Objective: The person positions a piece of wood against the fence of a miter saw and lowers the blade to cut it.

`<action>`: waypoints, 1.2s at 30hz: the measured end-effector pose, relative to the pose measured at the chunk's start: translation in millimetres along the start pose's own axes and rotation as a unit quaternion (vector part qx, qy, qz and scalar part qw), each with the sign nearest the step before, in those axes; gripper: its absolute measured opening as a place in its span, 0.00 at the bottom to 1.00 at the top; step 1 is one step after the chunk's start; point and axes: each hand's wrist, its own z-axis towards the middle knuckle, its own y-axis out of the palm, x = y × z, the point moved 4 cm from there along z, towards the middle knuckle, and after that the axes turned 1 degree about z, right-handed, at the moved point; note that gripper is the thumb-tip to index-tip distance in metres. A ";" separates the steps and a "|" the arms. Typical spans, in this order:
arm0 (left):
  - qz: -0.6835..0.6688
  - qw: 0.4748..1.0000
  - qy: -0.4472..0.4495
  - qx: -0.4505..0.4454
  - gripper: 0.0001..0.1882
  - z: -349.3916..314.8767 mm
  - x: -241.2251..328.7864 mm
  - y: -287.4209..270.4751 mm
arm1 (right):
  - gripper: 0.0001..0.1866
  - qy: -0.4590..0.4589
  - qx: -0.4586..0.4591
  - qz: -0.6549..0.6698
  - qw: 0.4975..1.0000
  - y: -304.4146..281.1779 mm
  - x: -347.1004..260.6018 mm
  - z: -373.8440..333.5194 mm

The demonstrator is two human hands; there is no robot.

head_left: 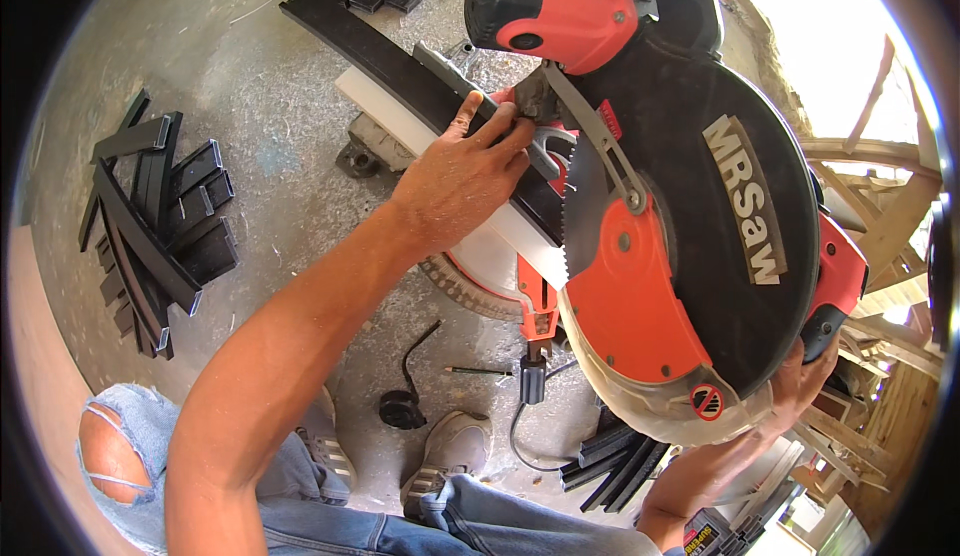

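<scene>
A large red-and-black miter saw (740, 206) stands on the floor before me, its toothed blade (585, 191) showing beside the guard. A long black profile (385, 61) lies across the saw base along the metal fence (445, 66). A white strip (380, 111) runs along its near side. My left hand (465, 176) is closed over the profile and fence, fingertips on the far side, a short way left of the blade. My right hand (805, 381) wraps round the saw's handle (835, 301) at the right; the guard hides part of its fingers.
Cut black profiles lie in a pile (160, 216) at the left, with more (615, 461) under the saw's near side. A tape measure (402, 409) and a pencil (478, 370) lie on the floor near my shoes. A power cable (515, 441) curves there. Timber pieces (890, 206) stand at the right.
</scene>
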 end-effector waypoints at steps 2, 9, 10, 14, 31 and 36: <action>-0.003 1.000 0.003 0.003 0.24 0.3 -0.1 1.6 | 0.40 -0.009 0.001 -0.003 1.000 1.5 -2.5 0.5; -0.003 1.000 0.003 -0.001 0.24 0.6 -0.7 -0.3 | 0.36 0.007 -0.022 0.010 1.000 0.3 -2.3 1.0; -0.003 1.000 0.003 -0.001 0.24 0.6 -0.4 -0.4 | 0.35 0.007 -0.026 0.016 1.000 -0.4 -2.3 0.5; 0.003 1.000 0.001 0.005 0.24 -0.3 -0.4 0.6 | 0.35 0.000 -0.011 0.004 1.000 6.7 -3.7 -4.3; 0.002 1.000 -0.002 0.000 0.27 1.4 0.9 0.1 | 0.38 0.013 0.027 0.026 0.999 6.9 -0.7 -5.7; -0.006 1.000 -0.006 -0.015 0.27 1.7 -2.3 -4.6 | 0.35 0.035 0.021 0.009 0.999 17.3 -11.8 -5.8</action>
